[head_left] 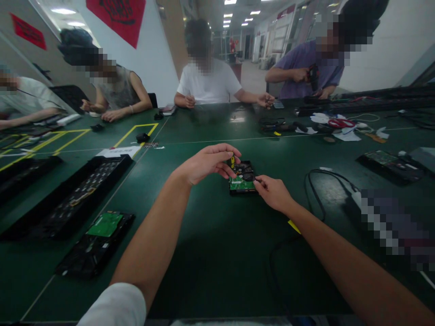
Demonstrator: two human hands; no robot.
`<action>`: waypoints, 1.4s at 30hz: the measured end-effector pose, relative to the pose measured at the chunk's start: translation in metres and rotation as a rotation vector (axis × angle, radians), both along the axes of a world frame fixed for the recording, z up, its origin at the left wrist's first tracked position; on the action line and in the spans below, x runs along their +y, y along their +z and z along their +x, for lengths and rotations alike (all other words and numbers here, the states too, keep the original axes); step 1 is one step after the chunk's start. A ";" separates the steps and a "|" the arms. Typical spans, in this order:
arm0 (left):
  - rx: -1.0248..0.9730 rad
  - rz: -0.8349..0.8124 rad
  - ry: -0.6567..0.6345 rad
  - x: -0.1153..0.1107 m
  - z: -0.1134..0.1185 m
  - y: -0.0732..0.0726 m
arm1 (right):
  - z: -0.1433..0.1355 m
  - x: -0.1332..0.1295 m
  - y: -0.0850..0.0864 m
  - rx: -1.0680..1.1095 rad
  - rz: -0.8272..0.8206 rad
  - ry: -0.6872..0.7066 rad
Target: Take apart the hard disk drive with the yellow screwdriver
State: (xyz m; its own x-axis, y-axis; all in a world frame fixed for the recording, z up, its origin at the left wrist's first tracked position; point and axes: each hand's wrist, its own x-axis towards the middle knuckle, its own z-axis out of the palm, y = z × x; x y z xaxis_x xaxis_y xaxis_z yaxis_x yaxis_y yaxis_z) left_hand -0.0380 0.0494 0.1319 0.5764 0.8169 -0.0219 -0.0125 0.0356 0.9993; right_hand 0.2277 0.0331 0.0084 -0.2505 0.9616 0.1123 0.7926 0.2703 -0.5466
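Observation:
In front of me a hard drive (pixel 242 185) lies on the table with its green circuit board facing up. My left hand (pixel 212 163) arches over its left side, fingers curled around a small yellow-and-black screwdriver (pixel 233 161). That tool stands roughly upright above the drive; its tip is hidden. At the drive's right edge, my right hand (pixel 273 192) is closed, thumb and forefinger pinching the side. A second black drive unit with a green board (pixel 105 225) rests to the left of my left forearm.
Long black trays (pixel 74 199) lie at the left. Another drive unit (pixel 390 165) and a black cable (pixel 314 199) are on the right of the green table (pixel 204 271). Cables and paper scraps (pixel 346 132) lie farther back. Several people sit across the table.

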 end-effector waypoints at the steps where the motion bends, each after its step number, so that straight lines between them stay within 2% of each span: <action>1: 0.003 0.004 0.008 0.000 0.000 0.000 | 0.000 0.000 0.000 0.002 0.003 0.006; 13: 0.139 0.099 -0.014 0.000 -0.001 0.001 | 0.000 0.000 -0.001 0.012 0.007 0.005; 22: 0.021 0.016 -0.024 -0.001 -0.001 0.000 | -0.001 -0.003 0.004 0.012 -0.029 0.000; 30: 0.106 0.079 0.053 0.000 0.000 0.002 | 0.000 -0.001 -0.002 0.022 -0.006 0.006; 36: 0.160 0.132 0.035 0.000 -0.001 0.001 | -0.001 -0.002 0.001 0.021 -0.020 0.003; 42: 0.073 0.065 0.039 -0.001 -0.001 0.000 | -0.001 -0.002 0.002 0.014 -0.019 0.001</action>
State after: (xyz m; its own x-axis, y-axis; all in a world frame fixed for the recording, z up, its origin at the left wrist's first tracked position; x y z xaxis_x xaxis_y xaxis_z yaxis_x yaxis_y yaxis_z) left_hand -0.0385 0.0488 0.1314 0.5433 0.8395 -0.0092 0.0603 -0.0281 0.9978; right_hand 0.2268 0.0308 0.0108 -0.2504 0.9632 0.0975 0.7843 0.2609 -0.5628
